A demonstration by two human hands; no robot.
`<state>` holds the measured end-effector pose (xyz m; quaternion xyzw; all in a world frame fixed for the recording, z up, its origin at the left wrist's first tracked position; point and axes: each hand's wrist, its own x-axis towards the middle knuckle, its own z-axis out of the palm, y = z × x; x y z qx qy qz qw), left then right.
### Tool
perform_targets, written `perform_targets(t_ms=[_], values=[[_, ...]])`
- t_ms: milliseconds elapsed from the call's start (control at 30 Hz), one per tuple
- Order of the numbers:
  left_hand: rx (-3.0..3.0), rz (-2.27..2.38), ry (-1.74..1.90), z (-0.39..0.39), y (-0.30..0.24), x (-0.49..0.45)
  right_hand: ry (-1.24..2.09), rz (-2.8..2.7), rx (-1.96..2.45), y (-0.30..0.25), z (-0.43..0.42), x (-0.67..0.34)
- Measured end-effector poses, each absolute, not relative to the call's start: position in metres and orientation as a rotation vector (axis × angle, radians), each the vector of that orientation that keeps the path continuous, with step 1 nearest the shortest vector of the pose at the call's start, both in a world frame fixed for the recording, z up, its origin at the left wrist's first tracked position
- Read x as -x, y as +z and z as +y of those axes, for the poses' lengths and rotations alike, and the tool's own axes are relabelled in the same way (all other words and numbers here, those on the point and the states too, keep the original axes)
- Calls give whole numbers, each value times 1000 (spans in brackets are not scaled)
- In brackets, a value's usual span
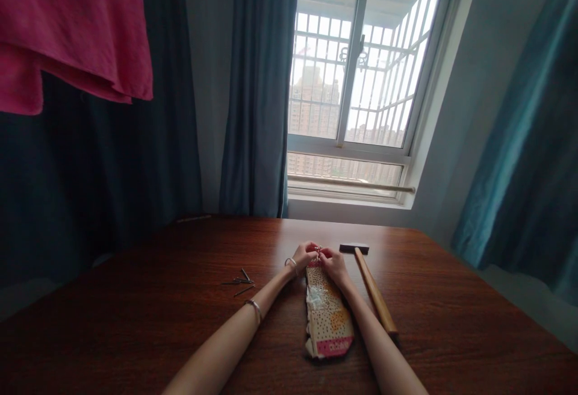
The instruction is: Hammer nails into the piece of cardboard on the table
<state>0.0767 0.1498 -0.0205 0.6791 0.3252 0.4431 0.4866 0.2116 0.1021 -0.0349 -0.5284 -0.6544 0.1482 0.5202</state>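
Observation:
A long, worn strip of what looks like cardboard (332,307), speckled cream with pink ends and a torn left edge, lies lengthwise on the table between my forearms. At its far end my left hand (306,255) and my right hand (334,265) meet, fingertips pinched close together. Whatever sits between the fingers is too small to make out. Right of my right hand rests a hammer (374,292), its dark head away from me and its wooden handle pointing back. Several nails (244,280) are scattered left of my left wrist.
The brown wooden table (149,323) reaches to the wall under a barred window (352,82). Blue curtains (259,94) hang beside the window. A pink cloth (90,27) hangs at upper left, above table height.

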Motion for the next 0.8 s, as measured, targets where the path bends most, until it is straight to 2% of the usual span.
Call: perform_targets(t_ms=[800], values=[[-1770,845,1159,145,-21,-79,405,-1579,1227,-28,95,-209]])
